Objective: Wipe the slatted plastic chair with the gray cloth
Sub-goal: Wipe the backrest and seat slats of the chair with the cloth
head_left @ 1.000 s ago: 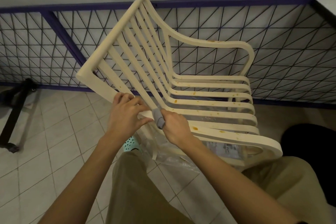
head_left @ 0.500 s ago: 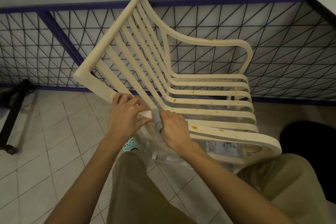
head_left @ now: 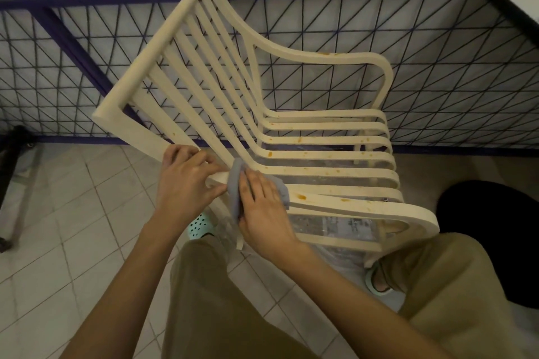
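Note:
A cream slatted plastic chair point(head_left: 306, 131) stands tilted in front of me, its backrest leaning to the upper left. Orange-brown stains dot the seat slats and the near armrest. My left hand point(head_left: 186, 186) grips the near armrest where it meets the backrest. My right hand point(head_left: 262, 207) holds the gray cloth point(head_left: 234, 186) wrapped over that same armrest, just right of the left hand, fingers curled over it. Most of the cloth is hidden under the hand.
A dark blue metal mesh fence point(head_left: 437, 67) runs behind the chair, close to its far armrest. A black object point(head_left: 495, 242) sits at the right, a dark frame point(head_left: 11, 183) at the left. Clear plastic wrapping point(head_left: 335, 224) lies under the seat. My knees and teal sandals are below.
My right hand has slid the cloth a little to the right along the armrest and more of the cloth shows. The left hand keeps its grip.

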`<state>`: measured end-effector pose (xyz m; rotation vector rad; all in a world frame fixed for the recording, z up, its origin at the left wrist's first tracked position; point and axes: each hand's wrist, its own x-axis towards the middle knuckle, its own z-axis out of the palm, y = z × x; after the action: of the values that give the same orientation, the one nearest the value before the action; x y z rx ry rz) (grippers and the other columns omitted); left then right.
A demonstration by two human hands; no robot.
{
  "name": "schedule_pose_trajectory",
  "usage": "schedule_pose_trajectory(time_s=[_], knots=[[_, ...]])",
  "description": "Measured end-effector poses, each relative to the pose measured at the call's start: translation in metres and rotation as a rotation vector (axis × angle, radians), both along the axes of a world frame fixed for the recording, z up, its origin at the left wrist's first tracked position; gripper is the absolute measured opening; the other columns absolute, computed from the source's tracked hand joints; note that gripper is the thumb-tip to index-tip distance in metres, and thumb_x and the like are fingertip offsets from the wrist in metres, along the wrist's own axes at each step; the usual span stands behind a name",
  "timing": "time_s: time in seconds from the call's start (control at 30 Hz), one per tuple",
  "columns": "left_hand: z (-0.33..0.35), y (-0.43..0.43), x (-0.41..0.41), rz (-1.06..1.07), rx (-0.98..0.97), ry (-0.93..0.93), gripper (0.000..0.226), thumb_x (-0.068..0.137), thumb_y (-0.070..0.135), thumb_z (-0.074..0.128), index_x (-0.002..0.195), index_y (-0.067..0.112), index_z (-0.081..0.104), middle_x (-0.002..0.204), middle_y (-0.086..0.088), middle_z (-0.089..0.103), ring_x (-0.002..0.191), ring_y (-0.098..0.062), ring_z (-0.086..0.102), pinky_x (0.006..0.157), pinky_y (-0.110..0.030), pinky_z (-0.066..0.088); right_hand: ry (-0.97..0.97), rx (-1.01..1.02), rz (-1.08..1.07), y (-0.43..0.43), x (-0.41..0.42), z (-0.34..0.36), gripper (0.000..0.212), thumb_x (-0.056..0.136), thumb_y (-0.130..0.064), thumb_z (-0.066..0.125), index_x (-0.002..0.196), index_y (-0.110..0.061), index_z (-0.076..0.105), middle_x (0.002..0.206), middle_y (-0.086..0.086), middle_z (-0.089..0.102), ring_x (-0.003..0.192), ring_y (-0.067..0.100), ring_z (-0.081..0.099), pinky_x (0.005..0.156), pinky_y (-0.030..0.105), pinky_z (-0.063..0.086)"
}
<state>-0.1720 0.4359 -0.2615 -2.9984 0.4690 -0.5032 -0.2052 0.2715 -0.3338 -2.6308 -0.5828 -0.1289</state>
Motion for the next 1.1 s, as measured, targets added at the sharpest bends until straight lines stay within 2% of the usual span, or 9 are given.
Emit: schedule_pose_trajectory(time_s=[0.1, 0.2, 0.3, 0.4, 0.57, 0.73, 0.83, 1.03, 1.1], knots=[[-0.001, 0.000, 0.000, -0.004, 0.000, 0.007, 0.048, 0.076, 0.061, 0.050, 0.094, 0.025, 0.076, 0.095, 0.004, 0.070, 0.093, -0.026, 0.057, 0.091, -0.042, 0.031, -0.003, -0.039, 0.036, -0.019, -0.016, -0.009, 0.078, 0.095, -0.033, 0.047, 0.156, -0.011, 0.004, 0.164, 0.013, 0.003, 0.151, 0.028, 0.002, 0.123, 0.045, 0.006], [-0.001, -0.002, 0.000, -0.013, -0.004, 0.012, 0.054, 0.076, 0.065, 0.047, 0.096, 0.024, 0.076, 0.097, 0.004, 0.070, 0.094, -0.026, 0.056, 0.090, -0.042, 0.030, 0.004, -0.043, -0.005, -0.023, -0.013, -0.008, 0.074, 0.097, -0.034, 0.048, 0.156, -0.012, 0.007, 0.163, 0.011, 0.009, 0.151, 0.027, 0.007, 0.121, 0.039, -0.002], [-0.001, 0.001, -0.001, -0.011, -0.009, 0.015, 0.054, 0.076, 0.065, 0.046, 0.096, 0.024, 0.076, 0.097, 0.004, 0.070, 0.094, -0.026, 0.055, 0.091, -0.042, 0.029, 0.008, -0.018, -0.062, -0.010, 0.002, 0.000, 0.069, 0.095, -0.037, 0.049, 0.152, -0.007, 0.023, 0.151, 0.014, 0.036, 0.139, 0.029, 0.034, 0.120, 0.042, 0.016], [-0.001, 0.000, -0.001, 0.000, 0.004, 0.030, 0.056, 0.076, 0.067, 0.044, 0.097, 0.026, 0.076, 0.097, 0.004, 0.070, 0.096, -0.025, 0.054, 0.092, -0.042, 0.028, -0.006, -0.007, -0.076, -0.008, 0.003, 0.000, 0.066, 0.094, -0.037, 0.049, 0.148, -0.006, 0.028, 0.142, 0.014, 0.045, 0.130, 0.028, 0.042, 0.115, 0.042, 0.028], [-0.002, 0.001, 0.000, -0.015, 0.020, 0.005, 0.058, 0.078, 0.068, 0.042, 0.097, 0.025, 0.076, 0.096, 0.003, 0.071, 0.095, -0.026, 0.056, 0.090, -0.043, 0.029, 0.015, 0.018, -0.055, -0.027, -0.016, -0.004, 0.067, 0.100, -0.036, 0.043, 0.155, -0.013, 0.014, 0.160, 0.012, 0.020, 0.147, 0.027, 0.016, 0.119, 0.036, 0.000], [-0.009, -0.007, 0.002, -0.037, 0.012, 0.063, 0.050, 0.083, 0.060, 0.039, 0.098, 0.027, 0.074, 0.095, 0.005, 0.071, 0.095, -0.022, 0.058, 0.093, -0.042, 0.029, 0.019, 0.018, -0.125, -0.025, 0.007, -0.002, 0.053, 0.103, -0.044, 0.032, 0.145, -0.013, 0.037, 0.134, 0.008, 0.053, 0.123, 0.023, 0.048, 0.109, 0.039, 0.034], [-0.015, -0.013, 0.003, -0.027, -0.025, 0.071, 0.042, 0.087, 0.052, 0.042, 0.097, 0.027, 0.074, 0.096, 0.007, 0.072, 0.093, -0.020, 0.060, 0.094, -0.043, 0.030, 0.005, 0.012, -0.145, -0.021, 0.014, -0.002, 0.051, 0.101, -0.046, 0.034, 0.140, -0.014, 0.042, 0.125, 0.006, 0.058, 0.114, 0.023, 0.053, 0.101, 0.038, 0.039], [-0.025, -0.021, 0.001, 0.009, -0.047, 0.030, 0.029, 0.089, 0.040, 0.049, 0.093, 0.028, 0.074, 0.092, 0.008, 0.073, 0.090, -0.018, 0.058, 0.095, -0.043, 0.030, 0.015, -0.009, -0.104, -0.030, -0.015, -0.017, 0.067, 0.100, -0.044, 0.038, 0.155, -0.015, 0.012, 0.158, 0.011, 0.022, 0.146, 0.026, 0.018, 0.122, 0.040, 0.006], [-0.027, -0.024, 0.001, 0.026, -0.045, 0.028, 0.030, 0.090, 0.039, 0.047, 0.094, 0.028, 0.074, 0.093, 0.008, 0.073, 0.090, -0.018, 0.057, 0.096, -0.042, 0.030, 0.012, -0.021, -0.118, -0.030, -0.012, -0.017, 0.065, 0.100, -0.045, 0.036, 0.154, -0.015, 0.016, 0.156, 0.011, 0.028, 0.144, 0.026, 0.024, 0.123, 0.041, 0.011]])
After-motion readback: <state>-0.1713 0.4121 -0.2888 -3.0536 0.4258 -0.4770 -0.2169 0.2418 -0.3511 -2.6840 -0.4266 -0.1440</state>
